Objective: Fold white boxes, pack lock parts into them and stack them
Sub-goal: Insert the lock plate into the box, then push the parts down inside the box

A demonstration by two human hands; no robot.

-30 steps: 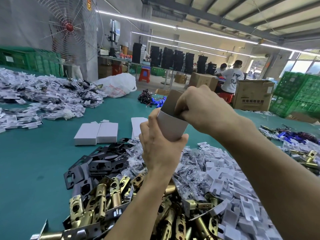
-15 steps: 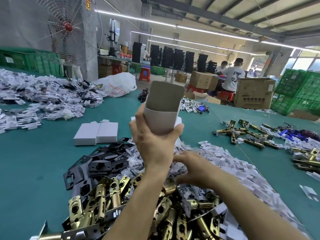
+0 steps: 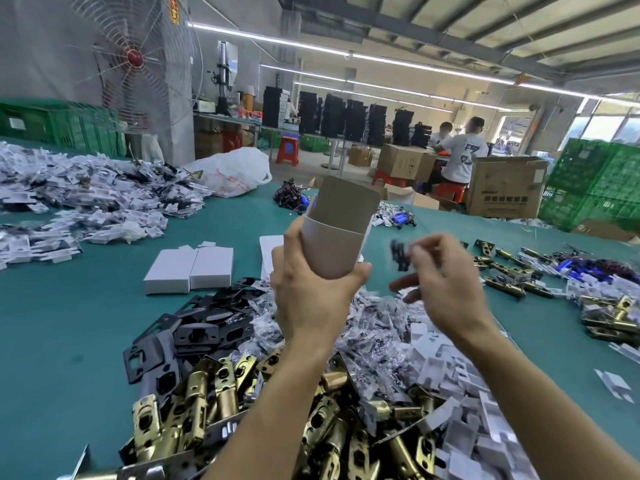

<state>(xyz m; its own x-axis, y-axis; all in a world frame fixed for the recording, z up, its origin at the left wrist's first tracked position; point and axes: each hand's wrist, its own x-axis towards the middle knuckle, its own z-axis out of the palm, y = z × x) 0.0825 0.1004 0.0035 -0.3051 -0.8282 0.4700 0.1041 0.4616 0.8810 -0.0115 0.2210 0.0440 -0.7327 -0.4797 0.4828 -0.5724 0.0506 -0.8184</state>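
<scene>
My left hand (image 3: 311, 292) grips an upright white box (image 3: 334, 247) by its lower end, its brown-lined top flap standing open. To its right, my right hand (image 3: 440, 282) pinches a small clear bag of dark screws (image 3: 401, 256), blurred, at about the height of the box's mouth. Below both hands lie heaps of brass latch bolts (image 3: 214, 403), black strike plates (image 3: 201, 330), screw bags (image 3: 377, 337) and white plastic inserts (image 3: 464, 393). Two closed white boxes (image 3: 190, 268) lie side by side on the green table.
Flat box blanks (image 3: 272, 247) lie behind my left hand. More latch bolts (image 3: 509, 275) are scattered right, a large pile of white parts (image 3: 86, 202) far left. Cardboard cartons (image 3: 505, 188), green crates (image 3: 599, 181) and seated people (image 3: 460, 157) are beyond the table's far edge.
My right hand left the box mouth, dipped into the pile of screw bags and has come up to the right of the box pinching one. My left hand kept the box upright.
</scene>
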